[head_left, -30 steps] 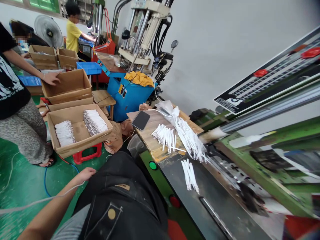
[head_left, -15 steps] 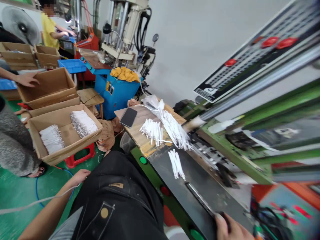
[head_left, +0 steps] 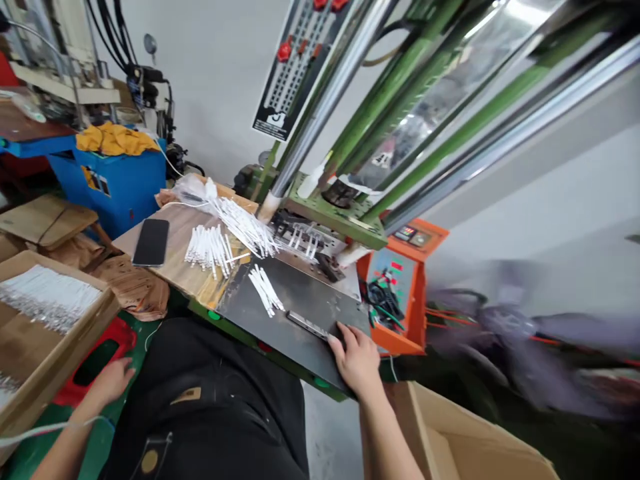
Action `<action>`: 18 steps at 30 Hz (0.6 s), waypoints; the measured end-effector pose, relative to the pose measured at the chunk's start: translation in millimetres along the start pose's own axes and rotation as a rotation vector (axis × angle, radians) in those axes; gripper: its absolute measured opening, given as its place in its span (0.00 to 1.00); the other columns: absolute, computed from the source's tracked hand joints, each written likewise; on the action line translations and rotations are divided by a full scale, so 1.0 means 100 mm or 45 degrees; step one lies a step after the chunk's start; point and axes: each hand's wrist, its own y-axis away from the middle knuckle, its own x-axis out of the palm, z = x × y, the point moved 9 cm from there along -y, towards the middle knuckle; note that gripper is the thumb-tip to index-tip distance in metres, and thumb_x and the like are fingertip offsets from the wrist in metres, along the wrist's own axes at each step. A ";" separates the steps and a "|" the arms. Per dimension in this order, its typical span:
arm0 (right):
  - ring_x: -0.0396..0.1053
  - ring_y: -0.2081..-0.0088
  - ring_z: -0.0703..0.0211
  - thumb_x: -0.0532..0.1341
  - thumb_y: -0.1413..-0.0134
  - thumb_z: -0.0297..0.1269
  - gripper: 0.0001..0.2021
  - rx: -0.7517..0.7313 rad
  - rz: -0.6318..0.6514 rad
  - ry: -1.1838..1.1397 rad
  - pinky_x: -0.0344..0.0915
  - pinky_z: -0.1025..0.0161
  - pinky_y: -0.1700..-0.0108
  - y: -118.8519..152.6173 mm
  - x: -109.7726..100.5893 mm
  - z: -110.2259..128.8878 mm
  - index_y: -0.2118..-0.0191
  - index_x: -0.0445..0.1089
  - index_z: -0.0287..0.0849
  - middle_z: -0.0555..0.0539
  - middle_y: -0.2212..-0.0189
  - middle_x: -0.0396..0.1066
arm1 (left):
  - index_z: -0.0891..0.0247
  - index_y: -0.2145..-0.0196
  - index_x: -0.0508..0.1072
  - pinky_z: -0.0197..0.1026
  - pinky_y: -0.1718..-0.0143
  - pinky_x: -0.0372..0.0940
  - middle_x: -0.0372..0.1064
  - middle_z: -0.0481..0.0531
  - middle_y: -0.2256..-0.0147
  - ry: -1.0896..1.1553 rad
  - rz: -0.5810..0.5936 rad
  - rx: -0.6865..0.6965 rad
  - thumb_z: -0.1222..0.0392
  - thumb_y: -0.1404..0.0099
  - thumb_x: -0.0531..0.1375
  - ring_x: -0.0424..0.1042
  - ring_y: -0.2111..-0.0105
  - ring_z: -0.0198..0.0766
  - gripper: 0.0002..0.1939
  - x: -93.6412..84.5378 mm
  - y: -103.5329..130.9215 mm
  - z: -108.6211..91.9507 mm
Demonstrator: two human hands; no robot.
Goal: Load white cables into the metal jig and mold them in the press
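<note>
My right hand (head_left: 357,360) grips the near end of a dark slotted metal bar (head_left: 307,325), thumb on one side and fingers on the other. The bar lies on the black metal tabletop (head_left: 295,287). Just beyond its far end is a small group of thin white sticks (head_left: 265,291) with metallic-looking tips. A larger loose pile of white sticks (head_left: 209,248) rests on the wooden board, beside a plastic bag of the same sticks (head_left: 245,223). Low on the left, my left hand (head_left: 111,383) hangs near a red stool (head_left: 103,357), fingers loosely extended and holding nothing.
A green press (head_left: 340,217) rises behind the tabletop, with white strips in its lower tooling. A phone (head_left: 151,242) lies on the wooden board (head_left: 175,213). Cardboard boxes stand left (head_left: 107,303) and right (head_left: 465,433). An orange control box (head_left: 417,300) stands beside the press.
My view has swung right, bringing the press, control box and right-hand carton into sight. My right hand stays on the bar. My left hand is now beside the red stool.
</note>
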 end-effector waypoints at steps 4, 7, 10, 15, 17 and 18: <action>0.64 0.51 0.42 0.44 0.37 0.56 0.30 0.043 -0.001 -0.004 0.60 0.46 0.50 -0.03 -0.11 0.09 0.48 0.69 0.36 0.35 0.52 0.69 | 0.59 0.59 0.75 0.45 0.45 0.61 0.75 0.55 0.56 -0.089 -0.018 0.373 0.45 0.43 0.54 0.71 0.53 0.50 0.21 -0.27 -0.04 -1.20; 0.62 0.48 0.41 0.45 0.36 0.57 0.29 0.029 -0.019 -0.017 0.57 0.45 0.47 -0.06 -0.19 0.16 0.47 0.68 0.39 0.37 0.50 0.69 | 0.59 0.54 0.75 0.43 0.47 0.63 0.74 0.54 0.54 -0.263 -0.023 0.987 0.44 0.34 0.48 0.71 0.53 0.46 0.23 -0.22 0.20 -2.66; 0.61 0.47 0.41 0.45 0.37 0.58 0.30 -0.016 -0.041 -0.076 0.58 0.45 0.46 -0.08 -0.24 0.20 0.47 0.68 0.38 0.37 0.50 0.69 | 0.58 0.46 0.71 0.53 0.38 0.50 0.68 0.54 0.46 -0.595 0.051 1.486 0.51 0.29 0.46 0.61 0.42 0.47 0.22 0.19 0.33 -3.84; 0.62 0.47 0.40 0.50 0.37 0.55 0.26 -0.054 -0.065 -0.210 0.61 0.42 0.47 -0.02 -0.28 0.18 0.47 0.67 0.38 0.36 0.49 0.68 | 0.63 0.49 0.72 0.71 0.40 0.22 0.69 0.60 0.47 -1.117 -0.205 1.505 0.49 0.32 0.54 0.49 0.36 0.58 0.20 0.48 -0.21 -4.41; 0.62 0.46 0.41 0.52 0.37 0.51 0.23 -0.081 -0.047 -0.299 0.61 0.42 0.47 -0.02 -0.32 0.14 0.46 0.66 0.40 0.37 0.48 0.68 | 0.63 0.50 0.73 0.70 0.40 0.20 0.70 0.60 0.48 -1.182 -0.350 1.435 0.47 0.33 0.55 0.49 0.36 0.60 0.21 0.34 -0.36 -4.33; 0.62 0.46 0.42 0.52 0.36 0.49 0.21 -0.090 -0.034 -0.359 0.62 0.42 0.46 -0.06 -0.34 0.10 0.45 0.66 0.41 0.37 0.48 0.67 | 0.63 0.51 0.74 0.70 0.41 0.18 0.70 0.60 0.48 -1.189 -0.403 1.407 0.46 0.34 0.56 0.50 0.37 0.62 0.21 0.25 -0.40 -4.28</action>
